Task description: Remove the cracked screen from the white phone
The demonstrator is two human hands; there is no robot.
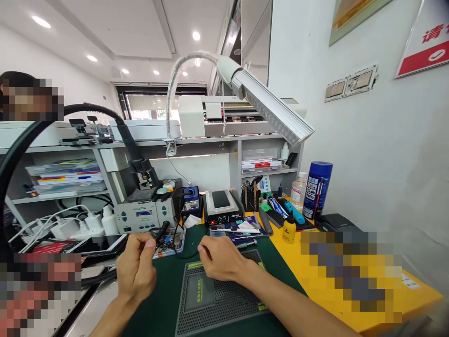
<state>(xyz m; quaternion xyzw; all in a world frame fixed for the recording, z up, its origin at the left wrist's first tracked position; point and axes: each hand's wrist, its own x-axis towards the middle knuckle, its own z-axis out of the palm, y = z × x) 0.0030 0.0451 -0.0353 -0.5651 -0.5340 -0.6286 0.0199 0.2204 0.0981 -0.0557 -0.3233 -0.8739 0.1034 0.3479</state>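
My left hand [136, 269] is raised at the left of the mat, its fingers curled in and the thumb pressed against them. Whatever it may hold is hidden or too small to make out. Over the upper part of the grey perforated work mat [228, 304] hovers my right hand [220, 257], back of the hand up and fingers closed. Its fingertips are turned away, so anything in them stays out of sight. A gap separates the two hands. Just behind them sits a shallow clear tray of small parts [177, 241], and a screwdriver [246, 244] lies behind my right hand.
A grey soldering station [145, 216] and a heating plate [222, 206] with a dark phone-like slab stand at the back. A yellow bottle [289, 229] and a blue can [317, 189] are to the right. A lamp [273, 103] hangs overhead. Another person [21, 98] is at far left.
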